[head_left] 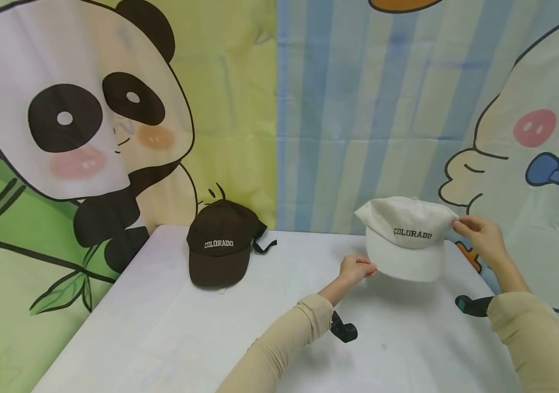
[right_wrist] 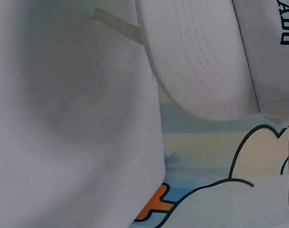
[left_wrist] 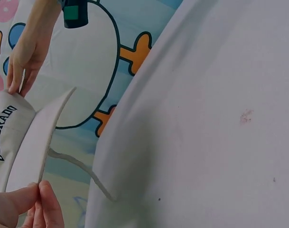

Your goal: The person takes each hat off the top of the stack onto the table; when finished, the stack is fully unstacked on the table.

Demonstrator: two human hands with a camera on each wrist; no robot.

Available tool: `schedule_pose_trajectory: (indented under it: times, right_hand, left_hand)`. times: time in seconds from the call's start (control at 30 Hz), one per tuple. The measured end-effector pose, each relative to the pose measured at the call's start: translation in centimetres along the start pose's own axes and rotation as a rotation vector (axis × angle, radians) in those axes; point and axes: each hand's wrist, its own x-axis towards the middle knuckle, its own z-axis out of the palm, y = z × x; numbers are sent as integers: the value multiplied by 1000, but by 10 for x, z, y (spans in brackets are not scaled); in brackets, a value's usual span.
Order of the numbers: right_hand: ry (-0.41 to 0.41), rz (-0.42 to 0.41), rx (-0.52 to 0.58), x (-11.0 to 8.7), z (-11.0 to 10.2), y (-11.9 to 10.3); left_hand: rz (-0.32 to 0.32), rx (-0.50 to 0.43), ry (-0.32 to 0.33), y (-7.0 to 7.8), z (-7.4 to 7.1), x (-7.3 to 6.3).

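White cap (head_left: 407, 243) is right between the left grip (head_left: 356, 268), pinching its brim (head_left: 409, 266), and the right grip (head_left: 485, 238), pinching the crown (head_left: 404, 215); looks super light and kinda floppy up top, so I'd hold that stiffer brim.

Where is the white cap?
In the head view, the white cap is right of centre, beyond the brown cap, held over the table, the left hand pinching its brim and the right hand its crown.
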Motion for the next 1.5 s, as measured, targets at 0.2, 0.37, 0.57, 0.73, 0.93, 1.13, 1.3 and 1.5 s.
schedule_pose_trajectory:
  times: [0.2,0.37,0.57,0.73,0.93,1.13,1.3,1.5]
  right_hand:
    - [32,47,-18,-3,1,22]
    - [46,76,-57,-5,6,32]
    - [57,86,-81,-2,13,50]
    - [89,131,-52,2,22,68]
    - [90,114,-62,5,27,76]
    - [74,178,30,24,34,125]
    - [66,183,-36,16,40,99]
    - [32,212,-52,15,47,95]
  left_hand:
    - [-26,32,25,-13,18,4]
    - [-40,35,38,-24,28,8]
    - [-69,36,73,-35,36,12]
    - [-97,23,81,-42,40,13]
    - [-115,18,105,-46,45,16]
    - [-134,39,136,-52,48,21]
    - [-168,47,148,-56,50,24]
    - [-168,55,151,-59,51,27]
